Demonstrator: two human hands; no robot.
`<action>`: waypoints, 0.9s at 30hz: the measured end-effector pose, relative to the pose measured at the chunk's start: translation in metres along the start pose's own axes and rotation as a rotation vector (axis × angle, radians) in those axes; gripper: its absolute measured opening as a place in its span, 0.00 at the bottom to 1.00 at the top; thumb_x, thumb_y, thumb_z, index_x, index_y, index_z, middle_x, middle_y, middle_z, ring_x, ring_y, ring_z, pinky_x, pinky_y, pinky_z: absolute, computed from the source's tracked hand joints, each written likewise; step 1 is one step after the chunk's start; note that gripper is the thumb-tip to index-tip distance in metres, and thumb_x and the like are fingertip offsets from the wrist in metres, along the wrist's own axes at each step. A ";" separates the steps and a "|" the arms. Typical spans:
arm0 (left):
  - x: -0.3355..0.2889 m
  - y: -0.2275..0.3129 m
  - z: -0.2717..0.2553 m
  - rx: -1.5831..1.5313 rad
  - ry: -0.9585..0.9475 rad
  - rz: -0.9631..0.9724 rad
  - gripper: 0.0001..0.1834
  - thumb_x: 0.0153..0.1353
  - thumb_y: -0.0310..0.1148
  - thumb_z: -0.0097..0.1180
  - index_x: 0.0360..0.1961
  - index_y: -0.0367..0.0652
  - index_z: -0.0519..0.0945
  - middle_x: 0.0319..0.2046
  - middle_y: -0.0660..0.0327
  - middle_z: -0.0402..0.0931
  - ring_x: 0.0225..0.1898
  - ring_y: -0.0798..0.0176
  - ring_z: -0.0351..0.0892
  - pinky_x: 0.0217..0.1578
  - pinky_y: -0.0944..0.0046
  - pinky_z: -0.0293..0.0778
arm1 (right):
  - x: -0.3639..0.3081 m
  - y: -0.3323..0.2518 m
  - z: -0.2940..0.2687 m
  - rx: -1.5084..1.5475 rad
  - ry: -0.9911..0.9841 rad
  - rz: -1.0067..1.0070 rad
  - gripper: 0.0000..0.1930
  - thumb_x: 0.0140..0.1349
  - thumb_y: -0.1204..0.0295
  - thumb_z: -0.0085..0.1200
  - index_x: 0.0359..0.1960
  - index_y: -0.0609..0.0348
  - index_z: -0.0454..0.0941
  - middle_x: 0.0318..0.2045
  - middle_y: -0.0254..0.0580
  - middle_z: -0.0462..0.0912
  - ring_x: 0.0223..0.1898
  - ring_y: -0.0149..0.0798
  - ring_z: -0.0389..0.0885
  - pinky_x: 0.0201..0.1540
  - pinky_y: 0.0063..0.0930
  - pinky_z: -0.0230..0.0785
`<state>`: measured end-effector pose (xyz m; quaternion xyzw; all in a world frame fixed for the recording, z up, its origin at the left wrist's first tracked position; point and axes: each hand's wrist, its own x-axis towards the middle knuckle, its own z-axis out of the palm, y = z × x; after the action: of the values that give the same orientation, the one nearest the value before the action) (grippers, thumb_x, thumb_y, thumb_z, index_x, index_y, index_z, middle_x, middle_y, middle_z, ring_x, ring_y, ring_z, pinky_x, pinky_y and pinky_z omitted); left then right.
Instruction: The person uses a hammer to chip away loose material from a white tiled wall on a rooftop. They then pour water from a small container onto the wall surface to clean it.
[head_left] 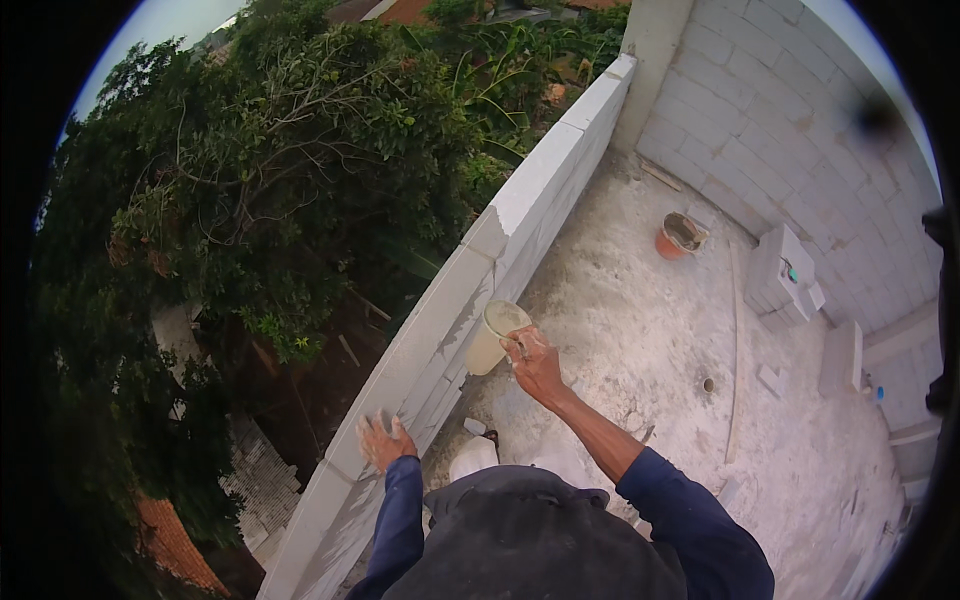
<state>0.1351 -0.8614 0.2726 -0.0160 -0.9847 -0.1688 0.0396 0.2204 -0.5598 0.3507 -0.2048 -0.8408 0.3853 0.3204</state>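
Observation:
A low wall of pale blocks [420, 335] runs from the lower left to the far upper middle. My left hand [385, 441] rests on its top edge, fingers spread, holding nothing. Dark damp-looking patches mark the top and inner face of the wall. In my right hand [535, 366] is a cream plastic dipper [486, 354], gripped at its near side. The dipper is tilted beside the wall's inner face, its round mouth facing upward. How full it is I cannot make out.
An orange bucket [669, 244] with grey contents stands on the rough concrete floor [640, 330]. Stacked white blocks [772, 272] sit by the right block wall [770, 110]. A long thin strip [738, 370] lies across the floor. Beyond the low wall are a drop, trees [270, 180] and roofs.

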 end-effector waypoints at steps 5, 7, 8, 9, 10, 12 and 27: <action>0.007 0.027 0.015 0.059 0.019 -0.143 0.23 0.66 0.49 0.55 0.59 0.54 0.76 0.71 0.53 0.60 0.74 0.49 0.53 0.70 0.41 0.49 | 0.090 -0.014 0.043 0.158 -0.225 0.079 0.16 0.67 0.62 0.55 0.39 0.68 0.80 0.37 0.57 0.83 0.37 0.58 0.83 0.43 0.46 0.73; 0.014 0.032 0.020 0.086 0.014 -0.221 0.24 0.66 0.51 0.55 0.59 0.53 0.76 0.71 0.53 0.61 0.73 0.49 0.55 0.70 0.41 0.50 | 0.124 -0.004 0.058 0.177 -0.281 0.151 0.17 0.67 0.60 0.56 0.39 0.66 0.81 0.33 0.56 0.83 0.35 0.54 0.82 0.40 0.44 0.72; 0.016 0.035 0.022 0.104 0.030 -0.246 0.23 0.67 0.51 0.54 0.58 0.53 0.77 0.70 0.53 0.61 0.73 0.49 0.56 0.70 0.41 0.50 | 0.140 0.004 0.062 0.178 -0.318 0.200 0.17 0.67 0.60 0.56 0.39 0.65 0.81 0.31 0.56 0.83 0.34 0.53 0.82 0.39 0.42 0.71; 0.020 0.039 0.024 0.118 0.038 -0.282 0.23 0.67 0.52 0.54 0.57 0.52 0.77 0.70 0.53 0.62 0.72 0.49 0.57 0.70 0.41 0.51 | 0.157 0.014 0.062 0.184 -0.320 0.182 0.17 0.67 0.60 0.56 0.39 0.65 0.81 0.31 0.56 0.83 0.34 0.54 0.82 0.39 0.43 0.71; 0.025 0.046 0.028 0.119 0.055 -0.322 0.23 0.67 0.53 0.53 0.57 0.52 0.78 0.70 0.54 0.63 0.72 0.49 0.58 0.69 0.41 0.51 | 0.175 0.024 0.062 0.171 -0.335 0.192 0.16 0.67 0.60 0.56 0.39 0.64 0.82 0.30 0.56 0.83 0.33 0.54 0.82 0.38 0.43 0.71; 0.036 0.065 0.037 0.186 0.113 -0.395 0.22 0.67 0.52 0.54 0.54 0.50 0.80 0.67 0.51 0.66 0.69 0.47 0.62 0.68 0.41 0.55 | 0.213 0.047 0.057 0.166 -0.358 0.189 0.15 0.66 0.60 0.56 0.38 0.63 0.82 0.29 0.57 0.83 0.33 0.56 0.82 0.38 0.45 0.71; 0.099 0.323 0.129 0.129 0.118 -0.521 0.26 0.66 0.54 0.55 0.57 0.49 0.79 0.67 0.49 0.66 0.70 0.46 0.61 0.67 0.44 0.58 | 0.438 0.215 -0.057 0.031 -0.268 -0.023 0.11 0.64 0.66 0.56 0.33 0.64 0.80 0.33 0.58 0.83 0.38 0.61 0.81 0.44 0.53 0.71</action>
<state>0.0417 -0.5120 0.2666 0.2500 -0.9604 -0.1107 0.0529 -0.0302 -0.1376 0.3784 -0.1367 -0.8723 0.4185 0.2129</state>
